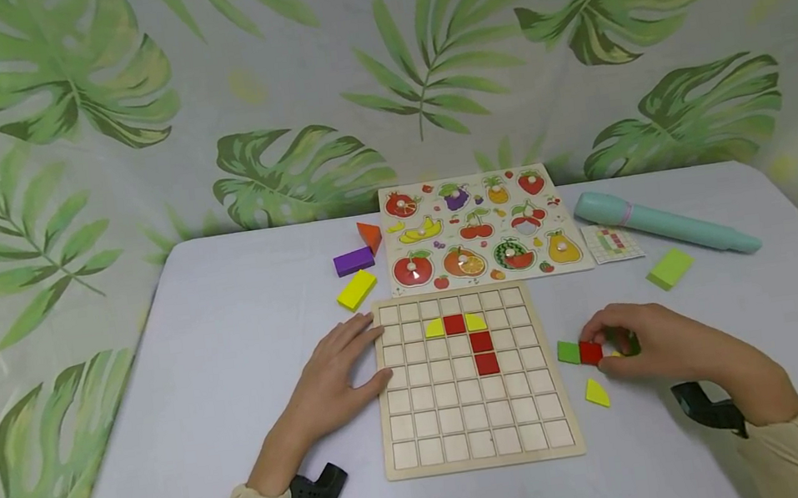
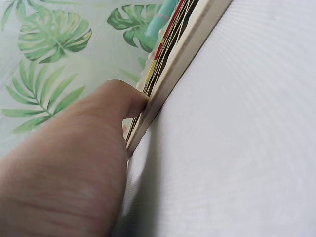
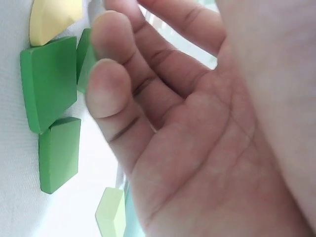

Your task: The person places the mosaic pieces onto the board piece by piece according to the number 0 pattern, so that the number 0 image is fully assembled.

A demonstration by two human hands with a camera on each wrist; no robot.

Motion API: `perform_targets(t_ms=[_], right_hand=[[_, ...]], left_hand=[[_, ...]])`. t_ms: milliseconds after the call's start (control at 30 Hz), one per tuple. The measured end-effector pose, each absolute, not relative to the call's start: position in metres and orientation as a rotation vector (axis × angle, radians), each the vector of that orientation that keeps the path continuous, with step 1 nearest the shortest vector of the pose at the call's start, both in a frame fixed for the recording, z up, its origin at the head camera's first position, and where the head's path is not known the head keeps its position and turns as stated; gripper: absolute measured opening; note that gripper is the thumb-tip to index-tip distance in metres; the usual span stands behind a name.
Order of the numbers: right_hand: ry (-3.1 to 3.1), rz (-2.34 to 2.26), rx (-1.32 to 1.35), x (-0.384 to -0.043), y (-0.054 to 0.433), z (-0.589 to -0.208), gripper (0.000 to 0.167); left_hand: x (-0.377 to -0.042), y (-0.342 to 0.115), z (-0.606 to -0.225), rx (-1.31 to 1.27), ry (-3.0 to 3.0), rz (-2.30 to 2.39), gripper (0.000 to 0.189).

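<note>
A wooden grid board [image 1: 467,419] lies flat. Red squares [image 1: 486,364] and two yellow quarter-round tiles [image 1: 476,322] sit in its upper cells. My left hand [image 1: 334,373] rests at the board's left edge, fingers extended; its thumb touches the rim [image 2: 170,74] in the left wrist view. Right of the board, my right hand [image 1: 649,340] pinches a red square tile [image 1: 591,353] between thumb and index finger. A green square tile [image 1: 567,352] adjoins it on the left. Beneath my curled fingers lie green tiles [image 3: 52,81] and a yellow piece [image 3: 54,19], seen in the right wrist view.
A loose yellow quarter-round tile [image 1: 596,393] lies below the right hand. Behind the board are a fruit puzzle [image 1: 474,243], a small pattern card [image 1: 613,243] and a teal pen-shaped object [image 1: 668,224]. Purple [image 1: 354,262], yellow [image 1: 356,290], orange [image 1: 370,237] and light green [image 1: 670,269] blocks lie around.
</note>
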State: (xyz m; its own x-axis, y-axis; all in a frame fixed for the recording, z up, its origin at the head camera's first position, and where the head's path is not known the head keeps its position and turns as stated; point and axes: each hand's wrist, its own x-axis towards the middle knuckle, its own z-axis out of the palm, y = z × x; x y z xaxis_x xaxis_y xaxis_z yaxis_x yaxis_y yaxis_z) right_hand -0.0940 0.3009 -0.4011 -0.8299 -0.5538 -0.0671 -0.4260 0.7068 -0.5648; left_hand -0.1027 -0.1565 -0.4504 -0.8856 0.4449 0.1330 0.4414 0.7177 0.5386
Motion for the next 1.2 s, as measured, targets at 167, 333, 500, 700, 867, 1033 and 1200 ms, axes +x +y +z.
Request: perform_targets(t_ms=[167,333,500,700,867,1033,1200], right_hand=[[2.713,-0.848,-0.798,-0.092,0.293,-0.399,0.035],[2.688,-0.882,-0.767,-0.091,0.28,-0.397,0.033],[2.676,-0.931,-0.797,-0.09,0.265,-0.399,0.033],[2.682,-0.961,-0.896,-0.089,0.248,-0.402,0.033],[2.686,-0.943,-0.898,-0.087,0.236,-0.404,0.033],[2.674,-0.905,-0.892,-0.086,0.224,-0.407,0.031],[2.66,-0.88,-0.943,-0.085,0.213,-0.408,0.028]], left_hand=[[-0.102,-0.157,-0.451,0.751,2.911,0.906,0.062],[-0.102,-0.157,-0.452,0.748,2.91,0.907,0.062],[-0.102,-0.157,-0.452,0.747,2.912,0.903,0.062],[-0.102,-0.157,-0.451,0.755,2.916,0.896,0.062],[-0.103,-0.157,-0.451,0.754,2.913,0.895,0.062],[-0.103,-0.157,-0.451,0.753,2.916,0.882,0.062],[-0.103,-0.156,-0.45,0.754,2.908,0.899,0.062]])
